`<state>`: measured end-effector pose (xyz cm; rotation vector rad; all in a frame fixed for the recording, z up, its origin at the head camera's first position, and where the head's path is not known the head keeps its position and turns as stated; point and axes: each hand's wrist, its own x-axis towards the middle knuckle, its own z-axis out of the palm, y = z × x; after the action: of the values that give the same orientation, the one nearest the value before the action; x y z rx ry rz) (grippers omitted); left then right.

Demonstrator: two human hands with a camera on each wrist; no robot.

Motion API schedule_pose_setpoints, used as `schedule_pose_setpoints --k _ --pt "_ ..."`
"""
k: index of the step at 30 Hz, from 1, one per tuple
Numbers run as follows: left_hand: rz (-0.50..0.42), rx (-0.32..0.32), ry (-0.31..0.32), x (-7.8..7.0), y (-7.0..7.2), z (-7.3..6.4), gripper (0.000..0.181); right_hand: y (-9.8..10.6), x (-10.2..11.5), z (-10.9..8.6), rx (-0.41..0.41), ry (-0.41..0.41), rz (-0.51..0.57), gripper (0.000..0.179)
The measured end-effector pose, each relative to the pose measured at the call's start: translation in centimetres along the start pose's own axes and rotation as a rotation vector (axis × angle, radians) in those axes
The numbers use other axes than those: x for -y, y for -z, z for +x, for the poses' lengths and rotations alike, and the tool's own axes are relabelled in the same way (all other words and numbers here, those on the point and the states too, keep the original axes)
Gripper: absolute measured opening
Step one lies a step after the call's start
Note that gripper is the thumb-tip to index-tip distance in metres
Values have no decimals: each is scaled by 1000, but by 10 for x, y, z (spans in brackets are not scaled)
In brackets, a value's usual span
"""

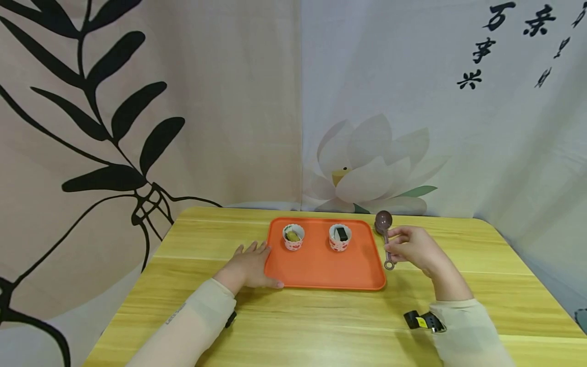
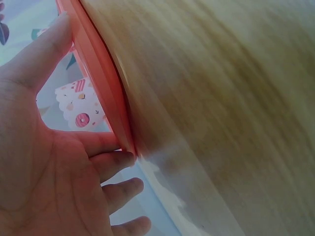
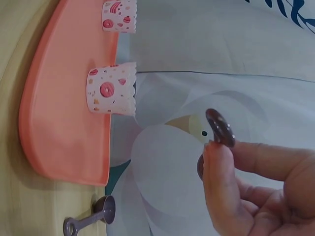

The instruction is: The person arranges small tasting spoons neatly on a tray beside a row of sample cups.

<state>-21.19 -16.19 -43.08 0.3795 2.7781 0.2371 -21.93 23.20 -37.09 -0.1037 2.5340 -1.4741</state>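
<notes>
An orange tray (image 1: 321, 270) lies on the table, bearing two patterned paper cups. The left cup (image 1: 293, 245) contains something yellowish; the right cup (image 1: 339, 245) contains a black and white piece. My left hand (image 1: 247, 267) rests at the tray's near left corner, fingers extended and touching its rim. Beyond the tray's right side, my right hand (image 1: 415, 248) pinches a brown spoon-like piece (image 3: 220, 128) between thumb and forefinger, its full shape unclear in the right wrist view. A brown measuring spoon (image 3: 106, 209) lies on the table below; in the head view the brown pieces overlap.
The wooden table (image 1: 298, 331) extends around the tray, with its far edge close behind the cups. Behind it hangs a pale curtain (image 1: 238, 102) printed with leaves, a lotus and dark characters. A black strap (image 1: 424, 321) circles the right wrist.
</notes>
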Motion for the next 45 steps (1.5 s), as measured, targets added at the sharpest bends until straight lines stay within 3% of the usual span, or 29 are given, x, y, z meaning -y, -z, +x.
schedule_pose_setpoints --k 45 --pt "-4 0 0 -1 1 1 112 -52 23 22 12 9 93 33"
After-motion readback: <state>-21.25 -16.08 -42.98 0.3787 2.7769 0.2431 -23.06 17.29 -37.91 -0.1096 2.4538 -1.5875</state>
